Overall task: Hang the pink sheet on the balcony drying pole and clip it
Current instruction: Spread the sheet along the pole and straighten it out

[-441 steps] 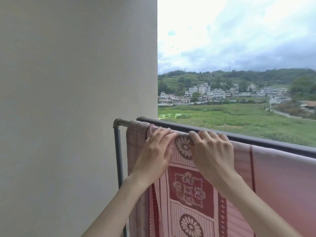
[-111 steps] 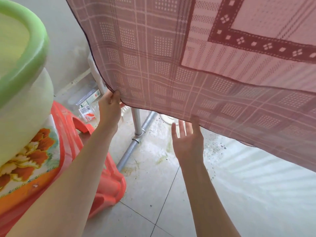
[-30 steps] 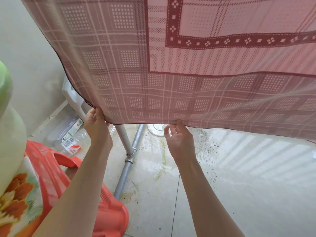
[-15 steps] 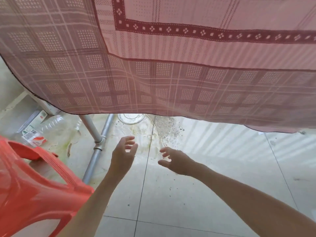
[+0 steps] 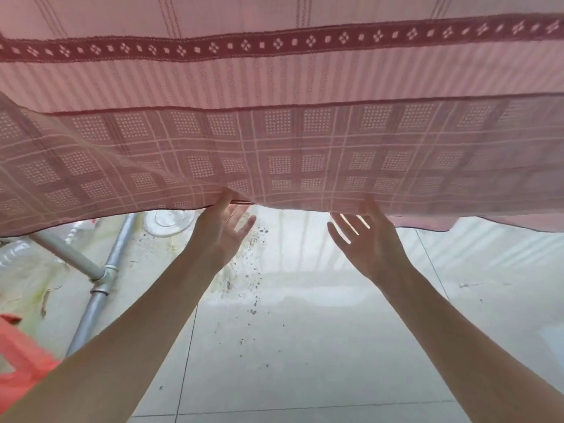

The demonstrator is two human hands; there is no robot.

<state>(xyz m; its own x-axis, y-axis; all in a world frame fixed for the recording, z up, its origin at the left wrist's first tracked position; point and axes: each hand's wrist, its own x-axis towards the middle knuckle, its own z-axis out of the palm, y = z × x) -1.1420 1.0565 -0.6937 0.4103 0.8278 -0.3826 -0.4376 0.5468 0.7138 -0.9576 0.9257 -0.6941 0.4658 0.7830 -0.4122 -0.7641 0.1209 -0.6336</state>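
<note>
Both hands reach up at mid-frame with fingers spread and grasping nothing: the left hand (image 5: 221,232) touches the lower hem of the pink sheet (image 5: 280,148) with its fingertips, and the right hand (image 5: 367,239) sits just beneath that hem. The sheet spans the whole upper frame above them. A grey metal pipe (image 5: 100,288) runs across the lower left.

Sheet (image 5: 274,141) hung low across the whole top, its bottom hem blocking any reach upward. Open tiled floor (image 5: 305,346) lay under it at center and right. Metal pipe frame (image 5: 100,288) and red plastic stool (image 5: 21,361) crowded the lower left.
</note>
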